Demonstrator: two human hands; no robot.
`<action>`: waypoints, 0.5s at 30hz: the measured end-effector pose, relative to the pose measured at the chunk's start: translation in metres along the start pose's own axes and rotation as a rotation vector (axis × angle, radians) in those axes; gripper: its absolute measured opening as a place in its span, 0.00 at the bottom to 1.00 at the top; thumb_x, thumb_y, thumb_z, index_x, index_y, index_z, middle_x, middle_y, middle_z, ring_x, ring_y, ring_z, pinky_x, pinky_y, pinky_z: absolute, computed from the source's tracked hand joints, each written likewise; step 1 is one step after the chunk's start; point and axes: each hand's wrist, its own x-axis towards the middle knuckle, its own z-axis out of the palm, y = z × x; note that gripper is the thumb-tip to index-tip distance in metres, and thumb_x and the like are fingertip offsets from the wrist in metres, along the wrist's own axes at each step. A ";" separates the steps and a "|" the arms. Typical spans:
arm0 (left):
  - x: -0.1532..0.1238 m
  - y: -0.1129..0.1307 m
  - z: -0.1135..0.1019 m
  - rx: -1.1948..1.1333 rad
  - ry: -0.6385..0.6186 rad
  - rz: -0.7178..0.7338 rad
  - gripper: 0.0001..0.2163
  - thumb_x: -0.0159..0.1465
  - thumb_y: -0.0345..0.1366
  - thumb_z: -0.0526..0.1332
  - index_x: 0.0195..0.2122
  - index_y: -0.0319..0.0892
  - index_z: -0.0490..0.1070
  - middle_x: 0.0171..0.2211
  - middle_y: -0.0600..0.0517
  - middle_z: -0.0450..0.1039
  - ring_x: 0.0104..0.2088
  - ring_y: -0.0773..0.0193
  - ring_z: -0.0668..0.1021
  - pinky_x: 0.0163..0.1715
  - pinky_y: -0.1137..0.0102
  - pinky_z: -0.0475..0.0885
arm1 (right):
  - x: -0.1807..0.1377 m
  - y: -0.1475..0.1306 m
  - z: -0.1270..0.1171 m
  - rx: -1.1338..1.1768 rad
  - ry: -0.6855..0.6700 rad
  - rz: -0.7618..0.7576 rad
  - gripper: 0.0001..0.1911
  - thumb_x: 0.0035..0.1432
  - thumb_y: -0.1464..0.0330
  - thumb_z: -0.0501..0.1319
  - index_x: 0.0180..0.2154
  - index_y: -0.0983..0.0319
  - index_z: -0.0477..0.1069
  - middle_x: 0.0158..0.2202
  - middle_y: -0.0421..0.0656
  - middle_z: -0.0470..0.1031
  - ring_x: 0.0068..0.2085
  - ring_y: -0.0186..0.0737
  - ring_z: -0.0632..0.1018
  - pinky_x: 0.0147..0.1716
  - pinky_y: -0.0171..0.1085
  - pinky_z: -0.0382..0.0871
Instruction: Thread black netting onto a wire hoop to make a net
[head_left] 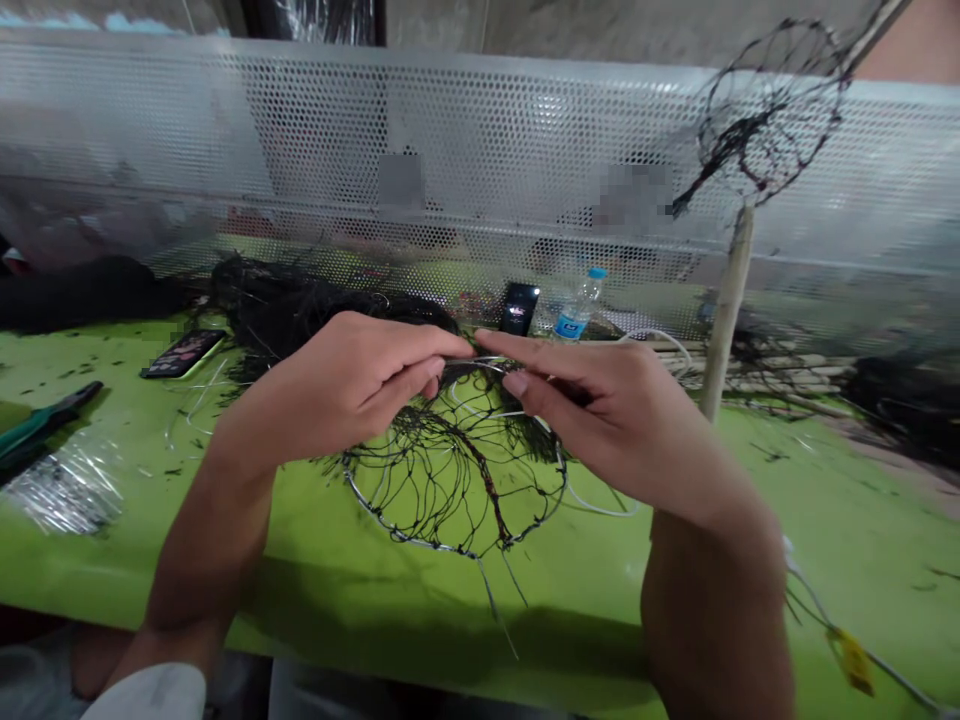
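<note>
A black knotted net [442, 470] is strung on a round hoop of silvery wire [435, 545], held above the green table. My left hand [375, 375] pinches the far side of the hoop between thumb and fingers. Close beside it, my right hand [585, 395] pinches the same rim, index finger stretched along it. The two index fingertips almost meet. A twisted brownish-black cord [487, 475] runs across the net. Two loose wire ends [491, 595] hang from the near side of the hoop.
Black netting [262, 300] lies heaped behind my left hand. A phone [184, 353], pliers [52, 425] and cut wire pieces [67, 490] lie left. A second phone [519, 308] and a water bottle [581, 305] stand by the perforated metal screen [465, 110]. A wooden pole [727, 315] rises right, near another netted hoop [780, 110].
</note>
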 end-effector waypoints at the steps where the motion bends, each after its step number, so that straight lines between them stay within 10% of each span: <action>1: -0.001 -0.001 -0.001 -0.033 -0.022 -0.008 0.14 0.74 0.33 0.54 0.53 0.48 0.77 0.32 0.55 0.81 0.26 0.69 0.77 0.33 0.72 0.70 | 0.000 0.000 -0.001 -0.019 0.006 -0.006 0.21 0.70 0.67 0.60 0.62 0.57 0.76 0.19 0.34 0.61 0.20 0.31 0.56 0.20 0.34 0.52; 15: -0.001 0.002 0.000 -0.442 0.098 -0.329 0.09 0.72 0.37 0.60 0.43 0.39 0.78 0.31 0.51 0.80 0.28 0.69 0.80 0.27 0.76 0.76 | -0.001 0.007 -0.013 0.059 0.090 0.087 0.14 0.71 0.60 0.60 0.50 0.57 0.81 0.26 0.40 0.73 0.23 0.36 0.67 0.23 0.38 0.59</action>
